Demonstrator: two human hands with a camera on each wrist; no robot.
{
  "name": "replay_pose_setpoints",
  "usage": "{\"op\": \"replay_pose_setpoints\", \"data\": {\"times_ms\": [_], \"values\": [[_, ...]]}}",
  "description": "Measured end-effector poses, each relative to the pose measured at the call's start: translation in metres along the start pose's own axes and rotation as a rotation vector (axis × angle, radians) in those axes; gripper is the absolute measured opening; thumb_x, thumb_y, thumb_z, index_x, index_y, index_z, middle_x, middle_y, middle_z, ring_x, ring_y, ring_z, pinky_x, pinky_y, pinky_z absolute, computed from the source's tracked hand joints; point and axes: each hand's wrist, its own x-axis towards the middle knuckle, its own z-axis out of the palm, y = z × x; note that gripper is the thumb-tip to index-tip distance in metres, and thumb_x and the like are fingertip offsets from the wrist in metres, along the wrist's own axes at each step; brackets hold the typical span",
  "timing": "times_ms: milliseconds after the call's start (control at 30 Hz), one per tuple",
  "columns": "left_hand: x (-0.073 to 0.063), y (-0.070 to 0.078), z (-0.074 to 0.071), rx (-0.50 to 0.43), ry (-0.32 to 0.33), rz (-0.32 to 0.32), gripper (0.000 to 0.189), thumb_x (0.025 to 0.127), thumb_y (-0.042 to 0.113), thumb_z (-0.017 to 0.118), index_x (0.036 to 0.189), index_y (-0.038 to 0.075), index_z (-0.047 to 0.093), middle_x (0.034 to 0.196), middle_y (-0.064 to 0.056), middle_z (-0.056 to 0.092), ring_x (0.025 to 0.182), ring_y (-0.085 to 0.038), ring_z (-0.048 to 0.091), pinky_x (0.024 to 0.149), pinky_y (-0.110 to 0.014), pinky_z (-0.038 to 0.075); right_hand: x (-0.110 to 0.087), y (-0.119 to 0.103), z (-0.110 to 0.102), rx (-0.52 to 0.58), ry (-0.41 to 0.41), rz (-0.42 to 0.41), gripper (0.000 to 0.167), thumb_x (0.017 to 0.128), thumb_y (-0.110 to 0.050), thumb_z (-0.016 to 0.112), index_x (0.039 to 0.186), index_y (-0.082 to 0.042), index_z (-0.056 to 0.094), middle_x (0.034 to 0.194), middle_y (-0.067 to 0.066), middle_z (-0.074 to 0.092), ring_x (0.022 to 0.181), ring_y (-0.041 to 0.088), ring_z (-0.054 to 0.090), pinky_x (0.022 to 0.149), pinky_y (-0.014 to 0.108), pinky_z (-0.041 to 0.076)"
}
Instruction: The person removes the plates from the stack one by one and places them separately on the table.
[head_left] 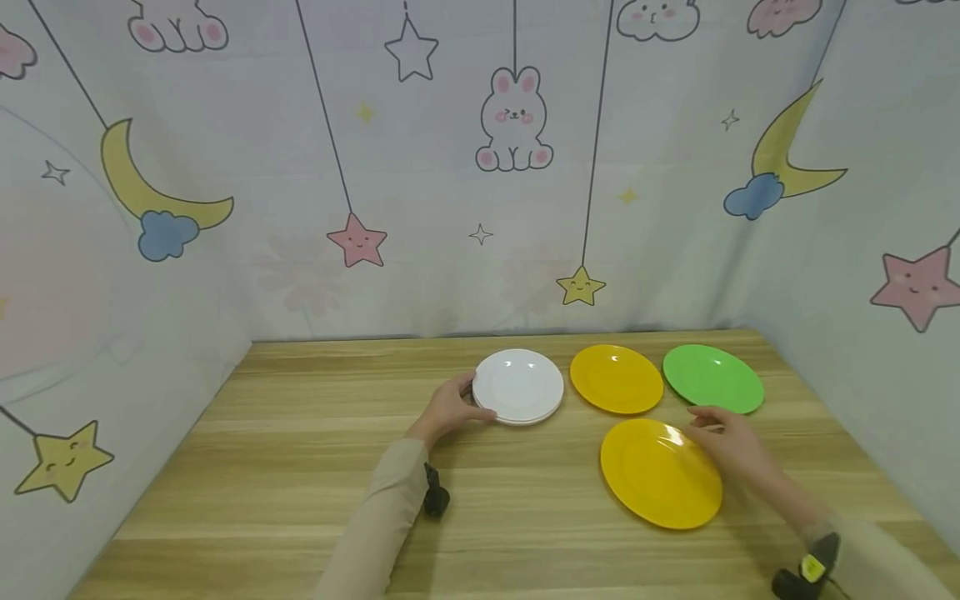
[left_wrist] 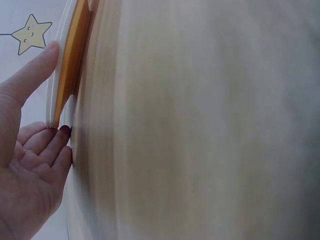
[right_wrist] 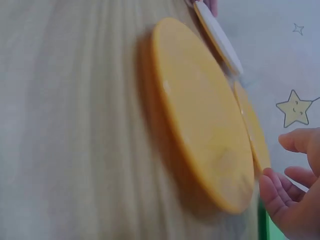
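In the head view my left hand (head_left: 450,408) grips the left edge of the stacked white plates (head_left: 517,385), thumb at the front rim and fingers around the side. Up close in the left wrist view, the thumb lies along the white rims (left_wrist: 52,100), and an orange band shows beneath them. My right hand (head_left: 727,442) is beside the upper right edge of the large yellow plate (head_left: 660,475), its fingers loosely bent around nothing. Behind that plate lie a smaller yellow plate (head_left: 617,379) and a green plate (head_left: 712,379), just beyond the right fingertips.
All the plates are on a wood-grain table (head_left: 300,467), right of its middle. A pale curtain (head_left: 435,192) printed with stars, moons and a rabbit hangs along the back and both sides. The white stack sits close to the smaller yellow plate.
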Motion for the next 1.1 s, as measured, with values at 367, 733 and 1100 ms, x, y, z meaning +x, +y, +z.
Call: {"op": "replay_pose_setpoints", "data": {"times_ms": [367, 733, 1100], "values": [[0.000, 0.000, 0.000, -0.010, -0.006, -0.004, 0.089, 0.064, 0.022, 0.083, 0.136, -0.002, 0.036, 0.139, -0.016, 0.039, 0.126, -0.025, 0.040, 0.103, -0.030, 0.036, 0.040, -0.047, 0.023, 0.238, -0.141, 0.021, 0.056, 0.088, -0.023, 0.060, 0.128, 0.011, 0.041, 0.111, 0.021, 0.053, 0.085, 0.015, 0.060, 0.076, 0.030, 0.054], [-0.001, 0.002, -0.001, -0.004, -0.006, -0.019, 0.091, 0.065, 0.022, 0.082, 0.137, -0.004, 0.034, 0.140, -0.017, 0.037, 0.127, -0.025, 0.039, 0.103, -0.031, 0.036, 0.072, -0.077, 0.063, 0.253, -0.214, 0.029, 0.057, 0.085, -0.022, 0.063, 0.129, 0.008, 0.043, 0.112, 0.022, 0.053, 0.083, 0.016, 0.058, 0.078, 0.032, 0.054], [-0.002, 0.000, -0.003, -0.029, -0.023, 0.020, 0.095, 0.064, 0.029, 0.083, 0.136, -0.008, 0.032, 0.139, -0.022, 0.036, 0.125, -0.028, 0.040, 0.102, -0.031, 0.037, 0.090, -0.090, 0.098, 0.303, -0.244, 0.054, 0.059, 0.088, -0.016, 0.060, 0.134, 0.009, 0.033, 0.118, 0.026, 0.048, 0.087, 0.024, 0.061, 0.076, 0.031, 0.055]]}}
